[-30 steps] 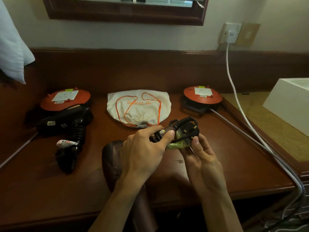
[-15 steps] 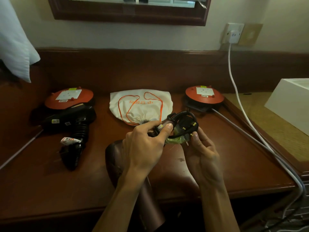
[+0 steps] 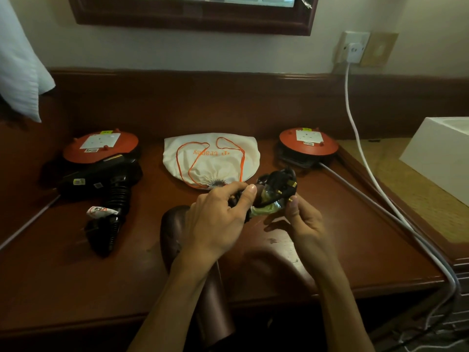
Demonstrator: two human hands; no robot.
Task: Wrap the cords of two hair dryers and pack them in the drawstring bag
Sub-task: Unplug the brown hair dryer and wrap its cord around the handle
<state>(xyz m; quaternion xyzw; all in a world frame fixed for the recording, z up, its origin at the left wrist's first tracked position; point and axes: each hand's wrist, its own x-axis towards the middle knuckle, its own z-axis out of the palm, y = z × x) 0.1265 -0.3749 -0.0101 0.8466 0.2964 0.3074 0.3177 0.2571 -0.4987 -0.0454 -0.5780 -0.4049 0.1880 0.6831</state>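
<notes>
The person's left hand (image 3: 218, 214) pinches a coiled black cord (image 3: 275, 189) between thumb and curled fingers, while the right hand (image 3: 298, 219) pinches the far side of the same bundle, just under the plug (image 3: 289, 188), where a greenish clear wrapper (image 3: 266, 209) clings to the loops. The brown hair dryer (image 3: 182, 240) this cord seems to belong to lies below and behind the left hand's grip, partly over the desk edge (image 3: 380, 288). The 2nd, black hair dryer (image 3: 101, 184) lies well to the left of the grip, and the drawstring bag (image 3: 210, 158) sits just beyond it, its mouth cinched.

The risks are plain enough: only 2 pinches hold the coil, so easing either one could let the loops spring apart (stiff cord tends to). The slick wrapper may slide under the fingers. A tug on the cord could also drag the overhanging dryer off the desk.
</notes>
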